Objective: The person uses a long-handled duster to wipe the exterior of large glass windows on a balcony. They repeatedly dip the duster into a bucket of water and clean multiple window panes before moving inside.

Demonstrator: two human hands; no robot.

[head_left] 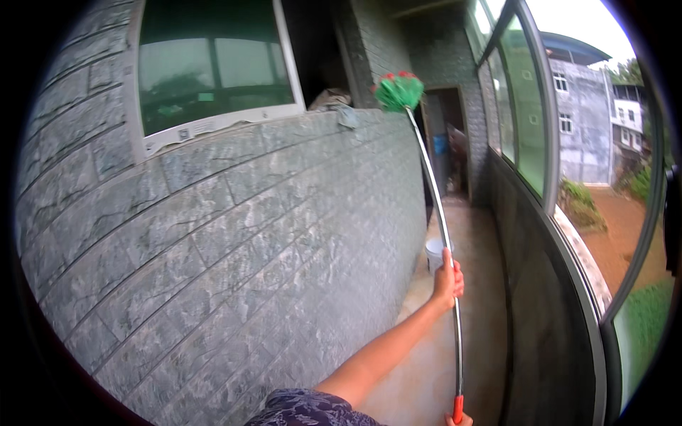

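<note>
A long-handled duster [432, 175] slants up and away from me, its silvery metal pole topped by a bushy green head [398, 95] with red tips. My left hand [448, 281] is wrapped around the middle of the pole, thumb pointing up along it. Low at the picture's bottom edge, my right hand [459, 420] grips the orange end sleeve [457, 409]; most of that hand is cut off. The green head appears near the far top edge of the grey stone-patterned wall [256, 239]; whether it touches cannot be told.
A white bucket [435, 254] stands on the corridor floor [482, 250] beyond my left hand. Crumpled cloth [347, 115] lies on the wall's ledge beside a white-framed window [213, 80]. Along the right runs a dark parapet [543, 298] with metal-framed windows [530, 106]. A doorway [453, 144] is at the far end.
</note>
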